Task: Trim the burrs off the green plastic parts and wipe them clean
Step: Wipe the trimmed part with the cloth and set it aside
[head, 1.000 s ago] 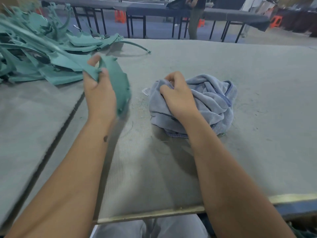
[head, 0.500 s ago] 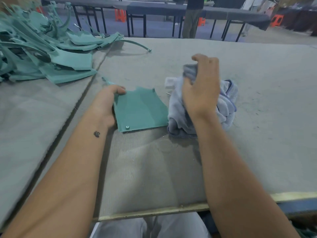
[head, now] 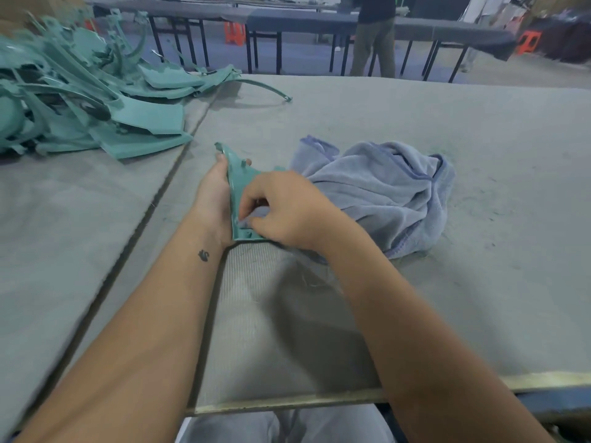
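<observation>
Green part [head: 238, 187]: teal-green plastic, plain, glossy on the face that shows.
Heap of parts [head: 80, 100]: the same teal-green, with dark shadowed gaps between pieces.
Cloth [head: 383, 193]: pale blue-grey towelling, darker blue stitched hem.
Desk [head: 415, 123]: grey-green felt-like cover, fine ribbed weave near the front, dark seam line at left, pale yellowish front edge.
Left forearm [head: 179, 298]: small black mark near the wrist.
Stools [head: 235, 32]: orange, far behind.
Far tables [head: 287, 22]: dark grey tops, black legs.
</observation>
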Demonstrator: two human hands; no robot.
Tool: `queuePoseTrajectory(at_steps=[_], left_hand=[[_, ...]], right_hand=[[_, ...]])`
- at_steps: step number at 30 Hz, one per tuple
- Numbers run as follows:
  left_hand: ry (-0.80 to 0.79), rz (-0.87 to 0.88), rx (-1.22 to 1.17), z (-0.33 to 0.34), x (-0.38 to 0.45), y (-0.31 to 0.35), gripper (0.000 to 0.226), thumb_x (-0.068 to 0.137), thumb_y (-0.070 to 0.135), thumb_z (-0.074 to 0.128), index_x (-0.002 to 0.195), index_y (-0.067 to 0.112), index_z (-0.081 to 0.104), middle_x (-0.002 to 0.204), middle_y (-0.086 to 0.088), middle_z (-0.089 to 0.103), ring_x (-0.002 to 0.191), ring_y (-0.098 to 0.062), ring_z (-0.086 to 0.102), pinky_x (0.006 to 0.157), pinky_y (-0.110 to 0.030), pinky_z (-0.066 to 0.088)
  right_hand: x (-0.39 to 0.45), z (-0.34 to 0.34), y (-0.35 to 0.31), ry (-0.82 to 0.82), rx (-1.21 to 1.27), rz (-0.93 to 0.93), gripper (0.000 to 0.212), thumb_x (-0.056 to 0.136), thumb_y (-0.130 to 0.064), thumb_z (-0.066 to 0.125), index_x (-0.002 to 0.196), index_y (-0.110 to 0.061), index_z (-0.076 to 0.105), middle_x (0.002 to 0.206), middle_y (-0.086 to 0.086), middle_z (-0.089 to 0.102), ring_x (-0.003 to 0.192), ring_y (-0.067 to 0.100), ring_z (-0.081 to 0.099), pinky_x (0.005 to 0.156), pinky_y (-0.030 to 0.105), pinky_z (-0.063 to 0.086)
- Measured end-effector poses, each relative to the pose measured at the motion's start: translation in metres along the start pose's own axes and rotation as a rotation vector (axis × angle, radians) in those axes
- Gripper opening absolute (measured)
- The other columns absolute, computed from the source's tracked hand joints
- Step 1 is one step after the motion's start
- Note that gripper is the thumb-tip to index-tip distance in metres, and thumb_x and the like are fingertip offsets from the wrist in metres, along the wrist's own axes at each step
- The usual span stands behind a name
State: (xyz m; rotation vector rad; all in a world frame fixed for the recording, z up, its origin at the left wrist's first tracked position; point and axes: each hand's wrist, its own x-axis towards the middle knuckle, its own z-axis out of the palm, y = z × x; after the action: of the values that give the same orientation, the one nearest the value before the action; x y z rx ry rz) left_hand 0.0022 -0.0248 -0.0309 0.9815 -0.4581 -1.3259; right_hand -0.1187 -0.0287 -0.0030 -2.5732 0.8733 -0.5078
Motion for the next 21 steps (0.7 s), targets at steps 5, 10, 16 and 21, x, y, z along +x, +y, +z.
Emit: queuePoseTrajectory(at_steps=[5,10,16,21], left_hand=[[-0.004,-0.014,0.023,-0.006,-0.001,-0.001,0.065,0.099,0.063,0.016,0.095,0.019,0.064,0.079,-0.007,0.071,0.07,-0.02,0.07,0.066,-0.028,0.057],[0.013,-0.021,-0.02,-0.003,-0.001,-0.004,0.064,0.098,0.065,0.021,0.121,0.02,0.061,0.105,-0.011,0.068,0.092,-0.022,0.068,0.084,-0.033,0.053],[-0.023,-0.052,-0.022,-0.006,-0.002,-0.004,0.075,0.095,0.07,0.016,0.099,0.016,0.067,0.087,-0.014,0.074,0.073,-0.026,0.073,0.057,-0.035,0.059],[0.001,-0.032,0.052,-0.004,0.0,-0.003,0.065,0.097,0.066,0.017,0.109,0.016,0.057,0.109,-0.017,0.06,0.098,-0.027,0.061,0.081,-0.032,0.052]], right_hand=[[0.028,0.013,-0.003,0.225,0.015,0.07,0.003,0.085,-0.017,0.068,0.086,-0.015,0.07,0.095,0.0,0.066,0.091,0.02,0.059,0.079,0.035,0.045],[0.057,0.019,-0.003,0.351,-0.069,0.143,0.007,0.087,-0.016,0.063,0.091,-0.015,0.069,0.105,0.006,0.064,0.098,0.026,0.058,0.079,0.033,0.042],[0.043,0.008,-0.006,0.18,-0.021,0.129,0.01,0.08,-0.012,0.064,0.074,-0.015,0.07,0.09,0.004,0.068,0.086,0.02,0.062,0.076,0.032,0.049],[0.012,-0.008,-0.005,-0.167,0.004,0.117,0.015,0.072,-0.011,0.072,0.06,-0.02,0.071,0.065,-0.003,0.068,0.062,0.008,0.059,0.055,0.016,0.044]])
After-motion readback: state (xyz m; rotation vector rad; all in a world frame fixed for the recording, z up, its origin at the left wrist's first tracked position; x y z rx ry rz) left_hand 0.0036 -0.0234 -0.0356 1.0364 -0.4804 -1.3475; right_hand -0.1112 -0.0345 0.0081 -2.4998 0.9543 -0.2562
